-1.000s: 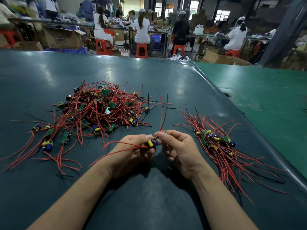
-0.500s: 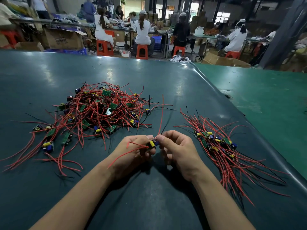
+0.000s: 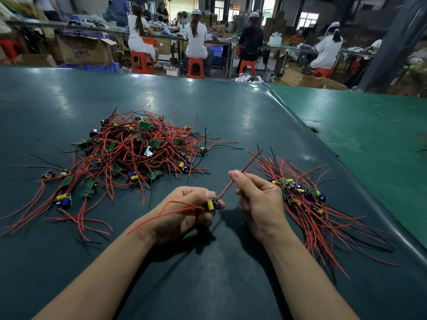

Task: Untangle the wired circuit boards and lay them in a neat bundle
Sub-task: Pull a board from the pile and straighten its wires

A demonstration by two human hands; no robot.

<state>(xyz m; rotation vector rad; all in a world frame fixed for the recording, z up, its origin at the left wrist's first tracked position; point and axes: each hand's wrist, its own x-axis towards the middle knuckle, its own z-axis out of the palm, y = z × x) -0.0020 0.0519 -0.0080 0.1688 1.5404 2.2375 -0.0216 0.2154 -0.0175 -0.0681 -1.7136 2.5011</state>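
Our left hand (image 3: 184,211) pinched the circuit board (image 3: 213,204) above the tabletop (image 3: 208,273), near the neat bundle (image 3: 307,204); our right hand (image 3: 258,199) had slid outward along its red wire (image 3: 240,174), straightening it for bundling.

A dark green bench (image 3: 231,107) carries a tangled pile (image 3: 138,148) of wired boards at left and a combed bundle (image 3: 323,215) at right.

Single head view, wide-angle, looking forward and down over the dark table (image 3: 208,285). Forearms enter from the bottom edge, close to the lens. Beyond the table's far edge, workers on stools (image 3: 195,68) sit distant, near the top.
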